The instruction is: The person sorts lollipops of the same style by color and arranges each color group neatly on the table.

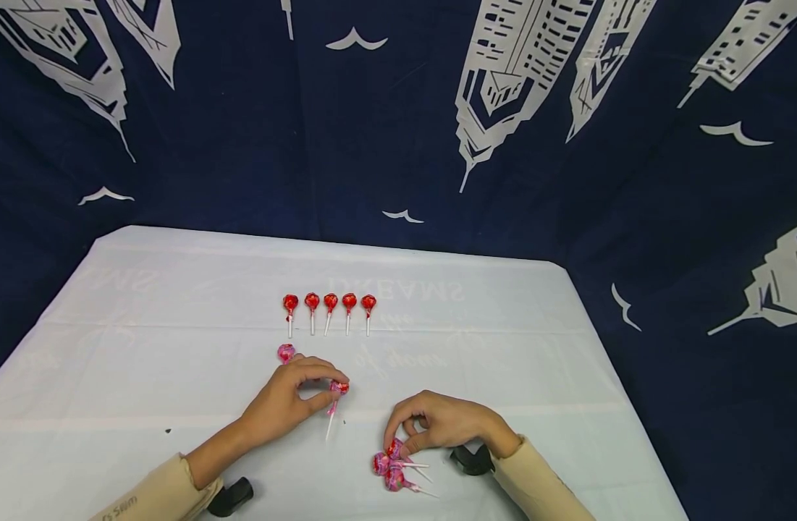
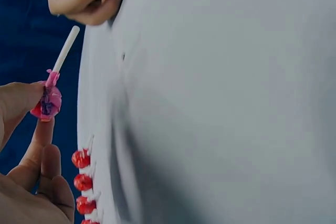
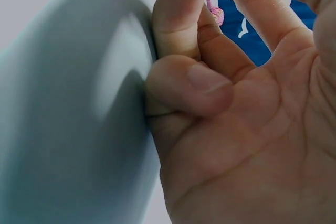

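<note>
Lollipop (image 2: 50,102), pink-wrapped, is pinched by the left hand (image 1: 286,399); nearer, the right hand (image 1: 441,420) apparently pinches a second lollipop (image 1: 394,449).

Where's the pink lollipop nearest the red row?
In the head view, the pink lollipop is left of centre, below the leftmost red lollipop, partly behind the left hand.

Pink-wrapped lollipop (image 2: 51,101) between left fingers (image 2: 38,148)
</note>
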Action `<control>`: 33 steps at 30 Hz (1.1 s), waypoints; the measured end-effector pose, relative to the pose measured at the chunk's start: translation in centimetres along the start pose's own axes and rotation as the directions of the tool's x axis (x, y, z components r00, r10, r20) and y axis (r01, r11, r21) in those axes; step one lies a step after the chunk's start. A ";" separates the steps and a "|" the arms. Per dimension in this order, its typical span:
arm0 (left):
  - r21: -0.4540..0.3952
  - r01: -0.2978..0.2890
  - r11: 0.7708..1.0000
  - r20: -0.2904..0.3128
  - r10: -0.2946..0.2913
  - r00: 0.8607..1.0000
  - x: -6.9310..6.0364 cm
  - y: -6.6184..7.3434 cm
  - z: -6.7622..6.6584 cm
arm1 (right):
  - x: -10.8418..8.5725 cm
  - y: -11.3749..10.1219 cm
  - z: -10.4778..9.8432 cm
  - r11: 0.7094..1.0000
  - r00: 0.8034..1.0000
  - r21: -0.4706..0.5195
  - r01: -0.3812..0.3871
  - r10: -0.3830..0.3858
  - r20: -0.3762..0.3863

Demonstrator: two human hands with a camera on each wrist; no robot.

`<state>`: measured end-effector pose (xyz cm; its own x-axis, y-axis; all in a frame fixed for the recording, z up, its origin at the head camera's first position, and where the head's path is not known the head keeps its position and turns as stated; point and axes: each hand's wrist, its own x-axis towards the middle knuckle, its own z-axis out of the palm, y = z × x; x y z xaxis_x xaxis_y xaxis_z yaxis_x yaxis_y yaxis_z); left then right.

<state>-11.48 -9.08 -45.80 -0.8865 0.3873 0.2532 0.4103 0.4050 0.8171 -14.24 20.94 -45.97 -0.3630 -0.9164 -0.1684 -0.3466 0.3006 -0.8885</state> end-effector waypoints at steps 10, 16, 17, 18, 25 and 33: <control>0.058 -0.002 0.998 -0.135 0.009 0.991 1.1 -1.0 -1.6 | -0.1 0.1 0.0 1.000 1.000 0.001 0.000 0.000 -0.005; 0.075 0.039 0.996 -0.170 -0.026 0.985 2.0 -1.6 -2.9 | -0.1 0.1 0.1 1.000 1.000 -0.001 0.007 -0.007 -0.005; 0.074 0.058 0.996 -0.172 -0.045 0.984 2.1 -1.8 -3.1 | -0.1 0.1 0.1 1.000 1.000 0.000 0.007 -0.007 -0.005; 0.076 0.079 0.994 -0.173 -0.065 0.983 2.2 -1.9 -3.3 | -0.1 0.1 0.1 1.000 1.000 0.001 0.007 -0.007 -0.005; 0.079 0.131 0.988 -0.175 -0.115 0.978 2.8 -3.3 -3.9 | -0.2 0.1 0.1 1.000 1.000 -0.003 0.006 -0.006 -0.006; 0.100 0.134 0.986 -0.169 -0.116 0.979 2.6 -4.4 -3.5 | -0.2 0.1 0.1 1.000 1.000 0.008 0.000 0.000 -0.005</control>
<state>-16.37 -12.78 -46.92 -0.9515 0.1919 0.2405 0.3069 0.5341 0.7878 -14.14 21.09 -46.09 -0.3670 -0.9153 -0.1661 -0.3398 0.2981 -0.8920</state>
